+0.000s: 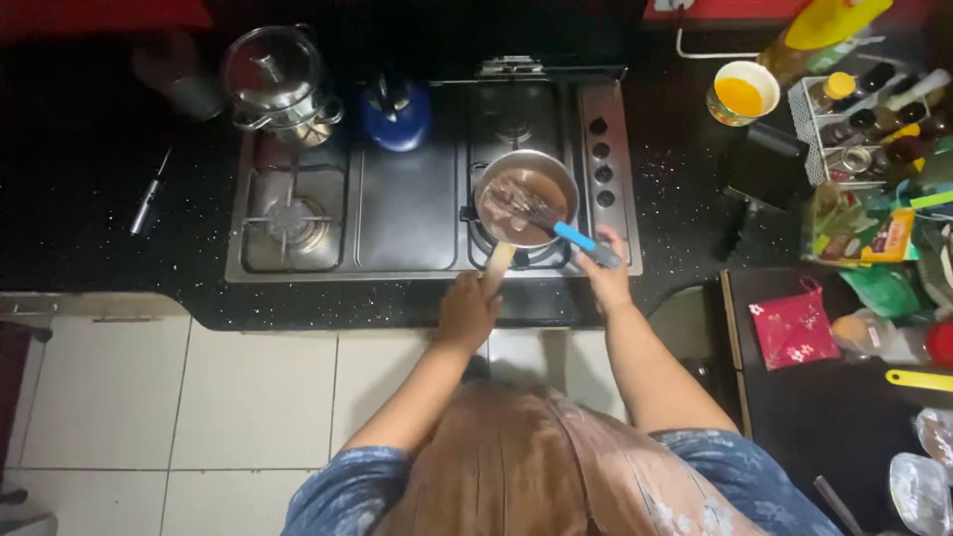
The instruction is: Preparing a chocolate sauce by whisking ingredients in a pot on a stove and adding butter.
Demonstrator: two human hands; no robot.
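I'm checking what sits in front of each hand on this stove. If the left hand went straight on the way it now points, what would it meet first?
The left hand grips the saucepan's pale wooden handle and points up along it, so it would likely meet the saucepan wall first. Depth is hard to judge from above.

back left of my hob: lidded steel pot [273, 79]
middle: blue kettle [395, 114]
right counter: cup of orange liquid [742, 94], red pouch [794, 326]

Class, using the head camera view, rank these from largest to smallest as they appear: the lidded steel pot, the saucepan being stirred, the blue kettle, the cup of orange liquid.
1. Lidded steel pot
2. Saucepan
3. Blue kettle and cup of orange liquid: they look too alike to rank.
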